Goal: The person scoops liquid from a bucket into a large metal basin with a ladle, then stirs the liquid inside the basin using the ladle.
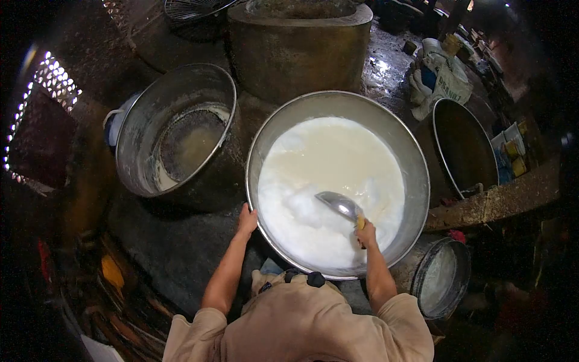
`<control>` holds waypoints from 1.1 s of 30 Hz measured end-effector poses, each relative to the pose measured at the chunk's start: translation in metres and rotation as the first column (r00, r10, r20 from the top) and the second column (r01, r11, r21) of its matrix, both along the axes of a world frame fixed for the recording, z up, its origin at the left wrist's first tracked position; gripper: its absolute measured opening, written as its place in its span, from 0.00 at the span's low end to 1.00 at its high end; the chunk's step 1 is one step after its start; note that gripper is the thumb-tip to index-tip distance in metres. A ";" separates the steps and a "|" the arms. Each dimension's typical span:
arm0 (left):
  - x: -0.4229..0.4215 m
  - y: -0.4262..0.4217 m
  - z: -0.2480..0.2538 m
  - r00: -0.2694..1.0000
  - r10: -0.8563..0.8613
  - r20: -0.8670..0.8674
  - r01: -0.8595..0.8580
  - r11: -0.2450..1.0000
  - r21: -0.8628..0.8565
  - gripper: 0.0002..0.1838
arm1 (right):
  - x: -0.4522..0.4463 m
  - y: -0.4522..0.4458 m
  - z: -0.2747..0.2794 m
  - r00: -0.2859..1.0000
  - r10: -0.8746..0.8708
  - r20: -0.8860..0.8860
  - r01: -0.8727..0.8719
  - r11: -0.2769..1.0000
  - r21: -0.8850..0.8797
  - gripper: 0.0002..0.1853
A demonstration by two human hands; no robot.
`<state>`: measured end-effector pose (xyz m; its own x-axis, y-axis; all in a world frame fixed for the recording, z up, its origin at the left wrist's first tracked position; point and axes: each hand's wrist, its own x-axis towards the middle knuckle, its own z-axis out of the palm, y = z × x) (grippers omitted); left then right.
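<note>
A wide metal basin (417, 175) in the middle holds pale, milky liquid (332, 157) with white foam (295, 223) on its near and left parts. My left hand (246, 221) is closed on the basin's left rim. Inside the basin, my right hand (366, 233) grips the yellowish handle of a shiny metal ladle (341, 205). The ladle's bowl points to the upper left and lies over the foam at the liquid's surface.
Left of the basin stands a deep pot (136, 145) with residue inside. Behind is a large round vat (295, 54). At the right are a dark tub (443, 151), sacks (449, 84) and a tilted metal bucket (416, 274). Firewood-like sticks (114, 320) lie at lower left.
</note>
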<state>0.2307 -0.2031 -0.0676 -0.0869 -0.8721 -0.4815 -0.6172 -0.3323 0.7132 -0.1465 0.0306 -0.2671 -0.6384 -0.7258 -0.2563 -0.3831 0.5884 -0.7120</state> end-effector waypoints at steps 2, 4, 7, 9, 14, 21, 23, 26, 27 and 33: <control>0.008 -0.006 -0.020 0.996 -0.011 -0.086 0.016 0.998 0.055 0.25 | 0.055 -0.018 0.080 0.965 -0.139 0.223 0.108 0.984 0.145 0.21; 0.016 -0.011 -0.046 0.998 -0.053 -0.029 0.053 0.999 -0.005 0.27 | 0.087 -0.022 0.082 0.946 -0.173 0.274 0.134 0.979 0.153 0.21; 0.027 -0.019 -0.063 0.980 -0.074 -0.183 0.090 0.992 0.083 0.30 | 0.131 -0.027 0.098 0.968 -0.097 0.230 0.074 0.992 0.105 0.18; 0.032 -0.020 -0.084 0.978 -0.074 -0.197 0.089 0.994 0.069 0.30 | 0.155 -0.033 0.108 0.962 -0.097 0.257 0.067 0.990 0.121 0.22; 0.032 -0.026 -0.060 0.946 -0.079 -0.315 0.139 0.975 0.175 0.32 | 0.177 -0.055 0.177 0.922 -0.054 0.383 0.022 0.996 0.087 0.33; 0.036 -0.030 -0.055 0.954 -0.260 -0.147 0.273 0.959 0.077 0.36 | 0.124 -0.163 0.274 0.969 0.236 0.069 -0.242 0.966 0.095 0.29; 0.036 -0.031 -0.046 0.955 -0.261 -0.140 0.275 0.956 0.098 0.36 | 0.111 -0.205 0.233 0.931 0.268 -0.247 -0.270 0.963 0.025 0.25; 0.036 -0.028 -0.051 0.962 -0.236 -0.138 0.251 0.963 0.103 0.36 | 0.103 -0.256 0.171 0.894 0.234 -0.382 -0.229 0.972 0.058 0.19; 0.036 -0.028 -0.052 0.960 -0.239 -0.144 0.254 0.962 0.097 0.36 | 0.102 -0.264 0.162 0.894 0.234 -0.382 -0.212 0.972 0.099 0.17; 0.035 -0.029 -0.045 0.965 -0.200 -0.172 0.226 0.963 0.147 0.35 | 0.100 -0.219 0.118 0.920 0.293 -0.259 -0.239 0.946 0.219 0.09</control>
<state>0.2656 -0.2321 -0.1130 -0.3464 -0.7355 -0.5823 -0.5733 -0.3253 0.7520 -0.0470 -0.1884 -0.1488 -0.4933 -0.8377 -0.2344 -0.7137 0.5438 -0.4415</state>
